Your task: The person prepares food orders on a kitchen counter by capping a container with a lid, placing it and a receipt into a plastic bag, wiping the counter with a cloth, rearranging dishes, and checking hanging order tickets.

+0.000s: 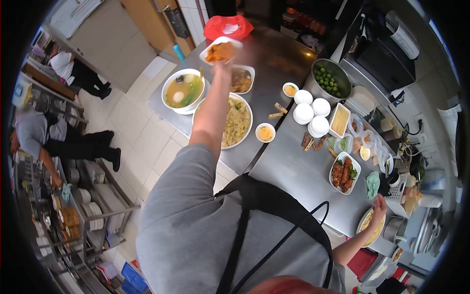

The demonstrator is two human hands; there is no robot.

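My left hand (222, 67) is stretched far forward and grips the near edge of a white dish of orange food (220, 51); hand and dish are blurred. Below that arm stand a bowl of soup (183, 90), a large bowl of fried rice (236, 122) and a white dish with brown food (242, 79). On the right, my right hand (379, 205) is open, with loosely spread fingers above the edge of a bowl of yellowish food (370, 226). A green cloth (372, 185) lies close to its fingertips.
A red plastic bag (227, 28) sits at the far end. Stacked white lids (311, 113), a pot of green limes (333, 81) and a dish of glazed meat (344, 172) stand on the steel counter (293, 171). Two people work at left, near a shelf rack (93, 210).
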